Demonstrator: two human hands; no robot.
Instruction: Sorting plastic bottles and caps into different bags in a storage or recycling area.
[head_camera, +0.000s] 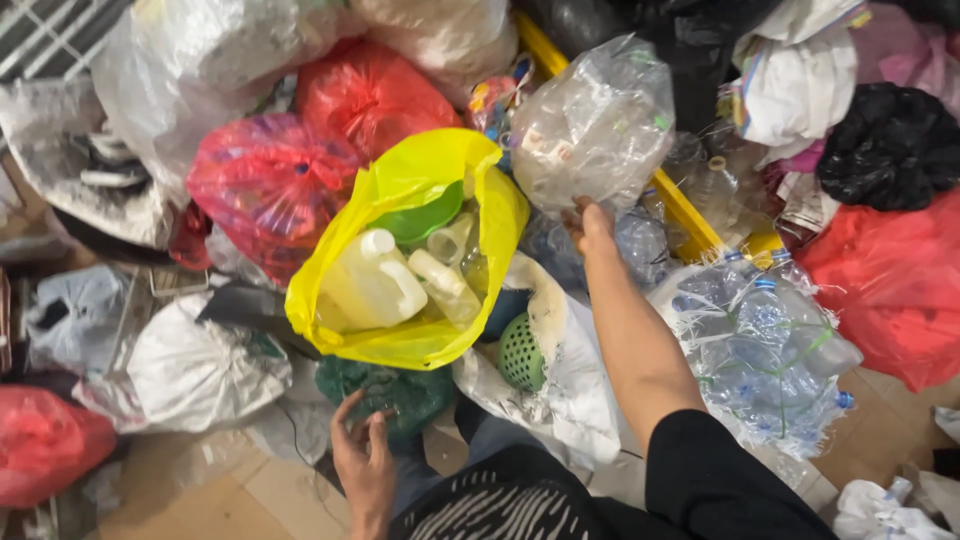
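Note:
My right hand (590, 225) reaches forward and grips the bottom of a clear plastic bag (595, 125) stuffed with crumpled plastic, holding it up above the pile. My left hand (362, 462) is low near my body, fingers spread, touching a dark green bag (385, 392). Between the hands sits an open yellow bag (400, 345) holding a white jug (372, 280), pale bottles and a green bowl (425, 215).
Red bags (270, 185) and white bags (200, 370) crowd the left side. A net of crushed clear bottles (765, 345) lies at right by a red bag (890, 280). A yellow bar (680, 205), a black bag (890, 145) and a green perforated basket (520, 352) are also there.

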